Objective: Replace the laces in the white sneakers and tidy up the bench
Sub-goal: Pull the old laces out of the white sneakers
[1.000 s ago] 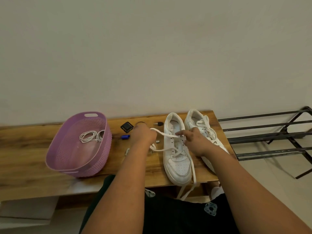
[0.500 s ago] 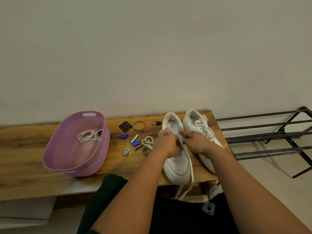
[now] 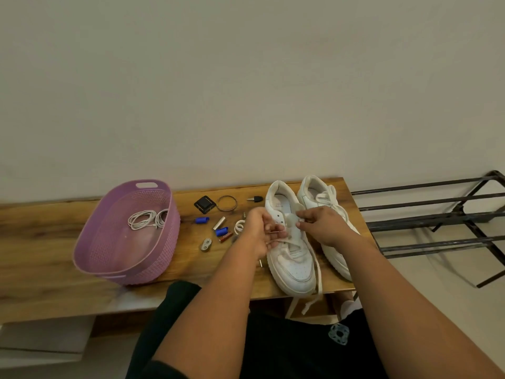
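1. The near sneaker (image 3: 293,258) is sitting at about 5 o'clock on the tabletop (image 3: 54,242), toe pointing at the person and right at the front edge. Both hands are working its lace (image 3: 314,258) over the upper eyelets: the left hand (image 3: 261,232) is pinching a strand at the shoe's 9 o'clock side, and the right hand (image 3: 319,224) is gripping lace by the tongue at its 3 o'clock side. If they're tugging unevenly, I'd say one end is ending up way shorter than the other.

2. The loose lace ends are dangling off the front edge toward 6 o'clock. A knee could be catching them, which might drag the shoe off the tabletop.

3. The second sneaker (image 3: 328,214) is touching the first on its 3 o'clock side and looks already laced. A hard pull could be shoving it toward the right end of the tabletop.

4. Small stuff is lying just at 9 o'clock of the left hand: a white loop (image 3: 239,226), a blue cap (image 3: 222,231), a silver tube (image 3: 219,223), a little battery (image 3: 225,237). An elbow swing could be sending the round ones rolling.

5. Further toward 9 o'clock the purple basket (image 3: 90,242) is holding a coiled white cord (image 3: 146,219). I can't tell if that's a lace or a cable, so mixing them up is a risk.
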